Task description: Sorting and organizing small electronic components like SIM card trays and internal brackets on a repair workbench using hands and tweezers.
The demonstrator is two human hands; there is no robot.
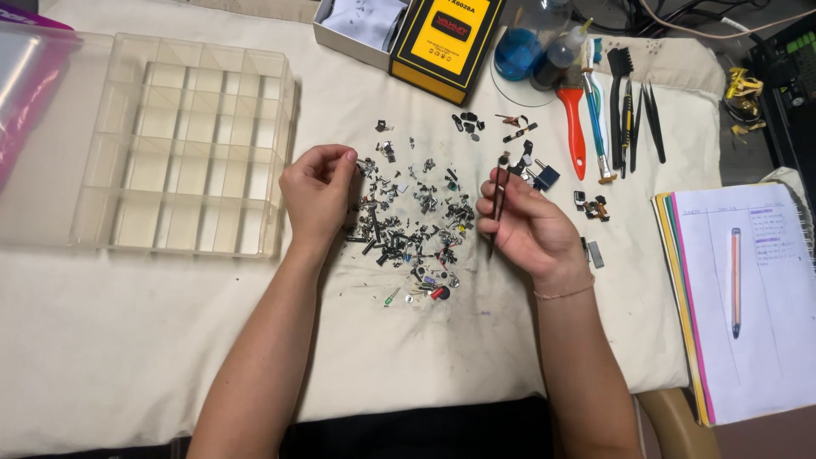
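A scattered pile of several tiny dark and silver electronic parts (415, 225) lies on a cream cloth (170, 340) between my hands. My left hand (316, 197) rests at the pile's left edge, thumb and forefinger pinched on a small part at its top. My right hand (527, 225) sits at the pile's right edge and grips black tweezers (498, 204), held nearly upright with the tips pointing down toward the cloth.
A clear plastic compartment organiser (183, 144) stands at the left. A yellow and black box (446, 38) and a white box (357, 25) are at the back. Brushes, an orange-handled tool (574, 127), tweezers and bottles lie back right. A notebook with a pen (735, 280) is right.
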